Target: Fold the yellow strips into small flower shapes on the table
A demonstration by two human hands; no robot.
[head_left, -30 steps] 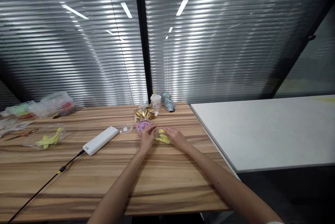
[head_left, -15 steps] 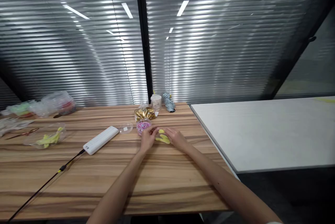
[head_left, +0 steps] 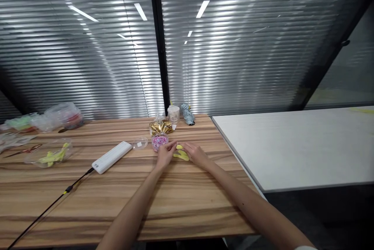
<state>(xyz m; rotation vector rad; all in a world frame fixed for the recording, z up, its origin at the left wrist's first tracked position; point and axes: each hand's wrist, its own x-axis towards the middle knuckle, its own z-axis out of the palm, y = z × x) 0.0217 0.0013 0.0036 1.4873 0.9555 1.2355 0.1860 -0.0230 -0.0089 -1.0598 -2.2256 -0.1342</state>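
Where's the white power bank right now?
In the head view, the power bank lies on the table, left of the left hand, between the clear lid and the black cable.

Jar [head_left: 159, 142] blocking leftward passage.

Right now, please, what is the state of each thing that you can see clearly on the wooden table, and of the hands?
Left hand, fingers bent, grip unclear
Right hand, same
Yellow piece, between the hands
Jar, open
Clear lid, off
White block, cable attached
Cup, upright
Scissors, lying flat
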